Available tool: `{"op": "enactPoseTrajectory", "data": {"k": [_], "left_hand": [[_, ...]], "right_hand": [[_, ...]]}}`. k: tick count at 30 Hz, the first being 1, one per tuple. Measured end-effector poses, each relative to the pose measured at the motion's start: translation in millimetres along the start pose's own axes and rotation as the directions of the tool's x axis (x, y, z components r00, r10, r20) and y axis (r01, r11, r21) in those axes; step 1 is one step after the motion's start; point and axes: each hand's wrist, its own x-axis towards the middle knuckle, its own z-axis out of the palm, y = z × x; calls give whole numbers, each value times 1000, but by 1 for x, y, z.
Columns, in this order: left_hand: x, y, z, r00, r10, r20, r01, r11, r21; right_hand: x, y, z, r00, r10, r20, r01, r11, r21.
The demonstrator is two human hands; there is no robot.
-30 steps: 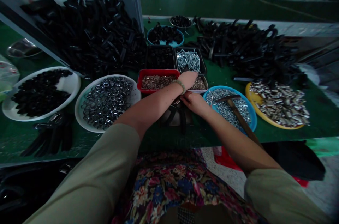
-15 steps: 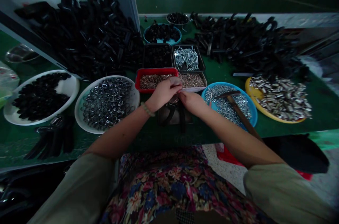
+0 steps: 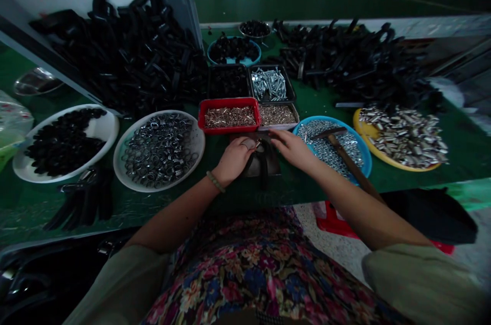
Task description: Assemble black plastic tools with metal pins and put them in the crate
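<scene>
My left hand (image 3: 235, 157) rests curled on a black part (image 3: 263, 162) lying on the green bench (image 3: 230, 197) just in front of me; its fingers pinch something small that I cannot make out. My right hand (image 3: 294, 148) lies beside it on the same black part, fingers bent, at the edge of a blue dish of small screws (image 3: 333, 147). A hammer (image 3: 347, 160) lies across that blue dish. Just beyond my hands sit a red tray of small metal pieces (image 3: 229, 115) and a grey tray of similar bits (image 3: 277, 115).
A white plate of metal rings (image 3: 159, 148) and a white plate of black caps (image 3: 63, 139) stand at the left. A yellow dish of metal sleeves (image 3: 404, 134) is at the right. Heaps of black plastic parts (image 3: 126, 59) fill the back, with a tray of bolts (image 3: 270, 83).
My left hand has drawn back from the far trays toward me and come down onto the black part. My right hand stayed beside it.
</scene>
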Motion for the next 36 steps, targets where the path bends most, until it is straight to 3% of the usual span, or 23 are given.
{"op": "enactPoseTrajectory", "data": {"k": [3,6,10,12,15,22,31,36], "left_hand": [[-3,3,1,1000,21,16,-22,997,70],[-4,0,-4,999,0,-44,1,1000,13],[7,-16,-15,992,-45,-114,47,999,17],[13,-24,-21,995,-57,-77,63,995,82],[19,-29,-31,996,-83,25,75,974,214],[15,-26,-35,989,-71,133,19,934,356],[14,-36,-19,992,-25,120,-2,976,218],[10,-31,-21,995,-90,40,85,989,120]], "right_hand": [[-16,1,-8,996,23,-90,-21,999,27],[-25,-2,-9,997,38,-72,-38,999,10],[-10,-11,2,973,229,-7,-228,970,-88],[4,-15,9,951,300,76,-286,945,-160],[15,-19,15,940,297,169,-259,942,-211],[-6,-15,17,944,282,173,-255,953,-161],[-10,-17,18,942,306,139,-292,950,-112],[-1,-16,15,935,330,131,-309,938,-157]]}}
